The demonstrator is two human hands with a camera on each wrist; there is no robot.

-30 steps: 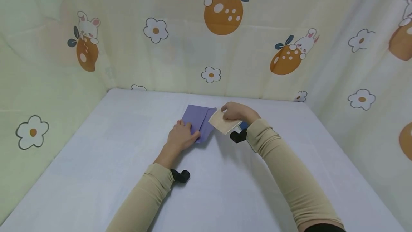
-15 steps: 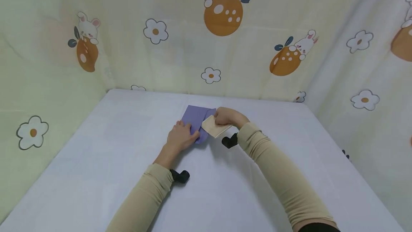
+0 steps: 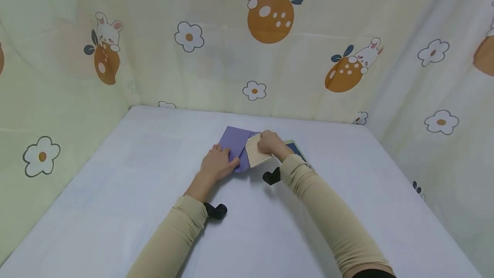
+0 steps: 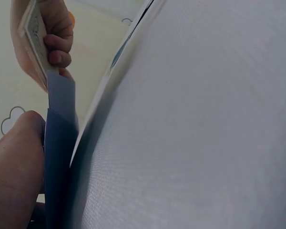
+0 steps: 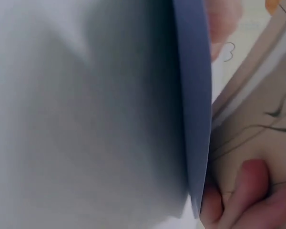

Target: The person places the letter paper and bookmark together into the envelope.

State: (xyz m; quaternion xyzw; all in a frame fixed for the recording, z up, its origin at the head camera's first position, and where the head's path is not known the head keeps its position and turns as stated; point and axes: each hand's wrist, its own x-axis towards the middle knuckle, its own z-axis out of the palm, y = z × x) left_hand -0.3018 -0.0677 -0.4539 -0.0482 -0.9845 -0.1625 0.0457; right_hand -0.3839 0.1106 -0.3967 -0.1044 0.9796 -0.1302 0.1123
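A purple envelope [image 3: 235, 140] lies near the table's middle, its flap side facing right. My left hand [image 3: 217, 164] holds it, with the fingers at its left edge and the thumb near the flap. My right hand [image 3: 271, 144] pinches a cream folded card [image 3: 256, 151] against the envelope's flap end. Dark curved lines are drawn on the card [image 5: 257, 129] in the right wrist view. From the left wrist view, the card [image 4: 35, 38] stands above the envelope's end [image 4: 59, 143]. How far the card reaches into the envelope cannot be seen.
A flat dark blue piece with a pale green edge [image 3: 295, 147] lies on the white table [image 3: 173, 140], partly hidden under my right forearm. A patterned curtain [image 3: 216, 63] hangs behind the table and along its sides.
My right hand has moved left and slightly down with the cream card, bringing it over the envelope's flap. The blue piece shows more beside the wrist. My left hand has stayed in place.
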